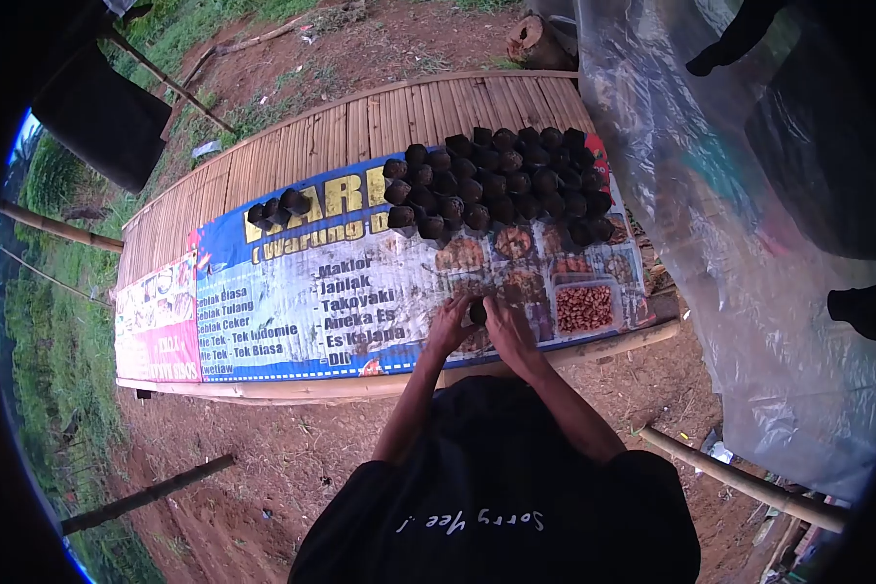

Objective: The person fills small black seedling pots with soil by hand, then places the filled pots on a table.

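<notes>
Between my two hands stands a small black seedling bag point(478, 311), close to the near edge of the bamboo table. My left hand point(448, 323) closes on it from the left. My right hand point(506, 326) presses its fingers against the bag's right side; whether a seed is in them is too small to tell. To the right of that hand lies a clear plastic tray point(556, 288) of reddish-brown seeds point(585, 310). Farther back, many similar black bags point(496, 185) stand packed together, the visible tops dark with soil.
A printed banner point(292, 302) covers much of the bamboo table point(360, 127). A few more black bags point(278, 207) sit at its left. Clear plastic sheeting point(711, 243) hangs at the right, and bamboo poles point(740, 477) stick out near the ground.
</notes>
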### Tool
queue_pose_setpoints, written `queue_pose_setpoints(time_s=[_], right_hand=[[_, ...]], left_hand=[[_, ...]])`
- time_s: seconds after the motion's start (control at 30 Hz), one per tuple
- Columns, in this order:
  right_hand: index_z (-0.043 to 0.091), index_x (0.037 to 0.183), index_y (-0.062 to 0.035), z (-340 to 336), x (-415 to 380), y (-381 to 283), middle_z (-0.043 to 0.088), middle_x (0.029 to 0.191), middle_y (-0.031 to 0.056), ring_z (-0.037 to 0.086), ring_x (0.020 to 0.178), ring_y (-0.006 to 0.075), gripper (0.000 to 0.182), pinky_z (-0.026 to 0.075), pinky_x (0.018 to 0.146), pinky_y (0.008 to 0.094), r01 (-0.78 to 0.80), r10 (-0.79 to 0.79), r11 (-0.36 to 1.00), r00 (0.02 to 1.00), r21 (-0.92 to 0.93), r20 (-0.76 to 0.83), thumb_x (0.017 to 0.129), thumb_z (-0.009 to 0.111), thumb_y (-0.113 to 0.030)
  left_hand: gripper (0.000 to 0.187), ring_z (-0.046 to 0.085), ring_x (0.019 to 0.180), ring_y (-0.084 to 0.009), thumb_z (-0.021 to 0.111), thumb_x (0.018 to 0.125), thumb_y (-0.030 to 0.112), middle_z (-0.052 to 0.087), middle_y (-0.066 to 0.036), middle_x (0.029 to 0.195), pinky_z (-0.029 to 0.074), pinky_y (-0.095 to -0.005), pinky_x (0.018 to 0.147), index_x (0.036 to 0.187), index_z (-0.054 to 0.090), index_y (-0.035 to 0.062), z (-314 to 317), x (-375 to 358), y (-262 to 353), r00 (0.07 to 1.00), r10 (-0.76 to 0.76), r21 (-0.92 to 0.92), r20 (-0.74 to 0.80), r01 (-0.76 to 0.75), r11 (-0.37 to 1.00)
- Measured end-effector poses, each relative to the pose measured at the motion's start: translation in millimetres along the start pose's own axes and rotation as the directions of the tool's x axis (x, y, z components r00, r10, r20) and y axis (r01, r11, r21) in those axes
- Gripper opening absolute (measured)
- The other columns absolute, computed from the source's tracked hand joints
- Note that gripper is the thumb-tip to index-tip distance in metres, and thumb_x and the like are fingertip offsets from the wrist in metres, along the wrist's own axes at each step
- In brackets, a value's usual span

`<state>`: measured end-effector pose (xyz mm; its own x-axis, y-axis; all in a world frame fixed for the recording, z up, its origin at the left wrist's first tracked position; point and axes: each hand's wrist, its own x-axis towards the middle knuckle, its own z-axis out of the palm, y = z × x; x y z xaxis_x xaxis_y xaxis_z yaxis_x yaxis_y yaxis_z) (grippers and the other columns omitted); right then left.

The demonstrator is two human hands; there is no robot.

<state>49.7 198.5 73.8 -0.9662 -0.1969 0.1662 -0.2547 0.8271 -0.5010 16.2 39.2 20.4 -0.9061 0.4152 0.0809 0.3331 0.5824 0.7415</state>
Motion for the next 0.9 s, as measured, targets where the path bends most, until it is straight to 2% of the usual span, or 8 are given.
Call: queue_pose_setpoints(time_s=[0.37,0.53,0.67,0.73,0.77,0.8,0.87,0.9], right_hand=[[0.045,0.109,0.0041,32.9,-10.2,-10.9,0.056,0.091,0.0255,0.058,0.088,0.0426,0.024,0.051,0.070,0.0454,-0.140,0.148,0.987,0.981,0.076,-0.121,0.087,0.052,-0.002],[0.044,0.106,0.0036,46.9,-0.7,-9.7,0.058,0.092,0.0250,0.059,0.086,0.0418,0.020,0.049,0.070,0.0460,-0.257,0.261,0.963,0.965,0.079,-0.038,0.087,0.051,-0.001],[0.048,0.100,0.0010,48.3,-4.4,3.2,0.060,0.085,0.0225,0.061,0.083,0.0402,0.015,0.049,0.067,0.0460,-0.258,0.272,0.959,0.953,0.117,-0.131,0.087,0.052,-0.002],[0.052,0.094,-0.0016,41.7,-2.1,13.0,0.062,0.078,0.0212,0.062,0.079,0.0404,0.009,0.049,0.065,0.0454,-0.374,0.393,0.903,0.918,0.211,-0.055,0.086,0.054,-0.004],[0.054,0.088,-0.0015,39.2,-0.7,16.4,0.064,0.074,0.0187,0.066,0.076,0.0359,0.006,0.050,0.063,0.0413,-0.398,0.420,0.886,0.906,0.238,-0.051,0.085,0.057,-0.006],[0.054,0.088,-0.0015,32.7,2.1,15.5,0.064,0.074,0.0187,0.066,0.076,0.0359,0.006,0.050,0.063,0.0413,-0.398,0.421,0.888,0.905,0.232,-0.057,0.085,0.057,-0.006],[0.057,0.089,-0.0010,22.7,4.4,10.2,0.068,0.075,0.0141,0.069,0.078,0.0272,0.009,0.051,0.065,0.0358,-0.530,0.526,0.738,0.840,0.417,0.134,0.086,0.060,-0.009],[0.057,0.089,-0.0010,23.2,3.4,8.7,0.068,0.075,0.0141,0.069,0.078,0.0272,0.009,0.051,0.065,0.0358,-0.529,0.527,0.739,0.840,0.416,0.132,0.086,0.060,-0.009]], left_hand=[[0.055,0.056,0.102,-0.0333,0.076,0.067,0.015,0.063,-0.010,0.108,0.046,-0.0417,0.089,0.118,0.057,0.0096,2.8,0.0,-14.1,0.999,0.036,-0.094,-0.006,-0.037,0.995],[0.054,0.056,0.102,-0.0346,0.075,0.067,0.016,0.062,-0.012,0.109,0.046,-0.0415,0.089,0.117,0.057,0.0084,4.4,9.2,-28.0,0.987,0.157,-0.118,0.025,-0.153,0.981],[0.055,0.057,0.101,-0.0333,0.076,0.065,0.017,0.063,-0.012,0.110,0.046,-0.0402,0.091,0.116,0.058,0.0080,5.2,6.8,-31.2,0.987,0.155,-0.138,0.035,-0.149,0.979],[0.061,0.051,0.113,-0.0333,0.076,0.067,0.020,0.058,-0.011,0.118,0.042,-0.0428,0.095,0.123,0.053,0.0102,3.6,7.0,-32.0,0.985,0.114,-0.096,0.133,-0.102,0.990],[0.061,0.051,0.113,-0.0333,0.076,0.067,0.020,0.058,-0.011,0.118,0.042,-0.0428,0.095,0.123,0.053,0.0102,3.0,7.7,-31.6,0.984,0.123,-0.102,0.133,-0.110,0.989],[0.063,0.050,0.115,-0.0331,0.076,0.067,0.021,0.057,-0.012,0.120,0.041,-0.0434,0.096,0.124,0.052,0.0107,4.6,7.5,-33.6,0.983,0.127,-0.106,0.132,-0.113,0.988],[0.064,0.049,0.116,-0.0330,0.075,0.067,0.022,0.057,-0.012,0.121,0.040,-0.0440,0.097,0.126,0.051,0.0112,7.3,6.0,-38.6,0.983,0.131,-0.113,0.131,-0.116,0.987],[0.065,0.049,0.116,-0.0333,0.075,0.068,0.023,0.056,-0.012,0.122,0.040,-0.0441,0.097,0.126,0.051,0.0112,5.7,6.4,-39.8,0.981,0.137,-0.126,0.141,-0.119,0.985]])
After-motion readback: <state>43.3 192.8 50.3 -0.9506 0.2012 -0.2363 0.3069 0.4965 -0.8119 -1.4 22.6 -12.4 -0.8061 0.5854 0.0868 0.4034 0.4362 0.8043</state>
